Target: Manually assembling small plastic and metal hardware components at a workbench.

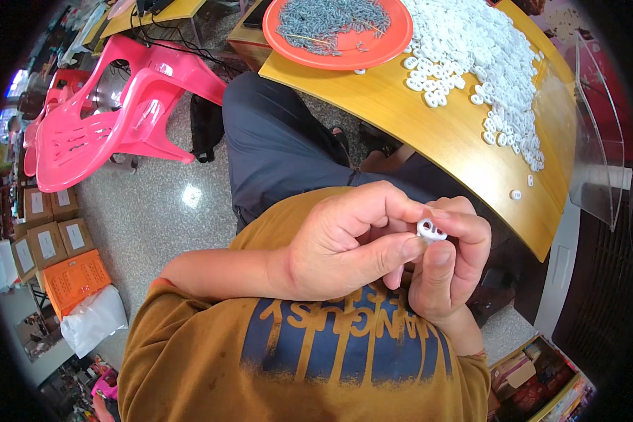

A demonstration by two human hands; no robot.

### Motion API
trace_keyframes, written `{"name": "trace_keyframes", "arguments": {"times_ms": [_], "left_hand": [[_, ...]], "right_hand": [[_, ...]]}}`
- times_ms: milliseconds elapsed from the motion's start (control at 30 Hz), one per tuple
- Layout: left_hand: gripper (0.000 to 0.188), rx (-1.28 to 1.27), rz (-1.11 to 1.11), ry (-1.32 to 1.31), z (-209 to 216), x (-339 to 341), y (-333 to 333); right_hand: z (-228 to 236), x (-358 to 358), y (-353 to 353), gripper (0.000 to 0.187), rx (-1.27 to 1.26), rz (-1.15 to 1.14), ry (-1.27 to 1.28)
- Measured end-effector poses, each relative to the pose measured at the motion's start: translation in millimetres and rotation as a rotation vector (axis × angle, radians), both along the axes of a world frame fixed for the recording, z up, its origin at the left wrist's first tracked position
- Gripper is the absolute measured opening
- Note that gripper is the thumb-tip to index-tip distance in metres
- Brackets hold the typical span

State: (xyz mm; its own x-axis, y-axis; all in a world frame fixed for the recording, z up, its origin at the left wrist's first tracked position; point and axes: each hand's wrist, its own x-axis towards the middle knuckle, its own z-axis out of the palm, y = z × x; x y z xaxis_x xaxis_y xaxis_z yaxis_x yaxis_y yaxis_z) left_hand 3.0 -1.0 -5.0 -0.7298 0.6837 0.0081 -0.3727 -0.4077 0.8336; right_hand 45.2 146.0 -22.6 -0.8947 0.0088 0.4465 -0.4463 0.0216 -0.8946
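In front of my chest, a small white oval plastic piece with two holes (432, 230) is pinched between my fingertips. My left hand (352, 243) grips its left side between thumb and forefinger. On the other side, the thumb and forefinger of my right hand (454, 257) close on the same piece. Whether something smaller sits between the fingers is hidden. Beyond my hands, many similar white pieces (496, 53) lie heaped on the yellow table (464, 144). A red round plate (278, 43) holds a pile of small, thin grey pieces (323, 21), perhaps springs.
Pink plastic chairs (84, 144) stand at the left on the speckled floor. Cardboard boxes (46, 246), an orange package (74, 281) and a white bag (95, 320) are stacked at far left. A clear plastic panel (598, 133) rises beside the table's right edge.
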Motion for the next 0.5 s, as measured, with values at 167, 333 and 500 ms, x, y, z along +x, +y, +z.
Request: {"name": "trace_keyframes", "arguments": {"times_ms": [167, 333, 500], "left_hand": [[0.013, 0.016, 0.024, 0.017, -2.7, 0.4, 2.9], [0.018, -0.013, -0.012, 0.087, -9.8, -1.0, 3.0], [0.014, 0.025, 0.007, -0.003, -3.0, 0.4, 4.7]], "right_hand": [[-6.1, -2.5, -3.7, 0.023, -0.013, -0.046, 0.044], [-11.3, -1.4, -3.8, 0.022, -0.066, -0.067, 0.066], [-9.8, -0.4, -1.5, 0.024, -0.045, -0.054, 0.058]]}}
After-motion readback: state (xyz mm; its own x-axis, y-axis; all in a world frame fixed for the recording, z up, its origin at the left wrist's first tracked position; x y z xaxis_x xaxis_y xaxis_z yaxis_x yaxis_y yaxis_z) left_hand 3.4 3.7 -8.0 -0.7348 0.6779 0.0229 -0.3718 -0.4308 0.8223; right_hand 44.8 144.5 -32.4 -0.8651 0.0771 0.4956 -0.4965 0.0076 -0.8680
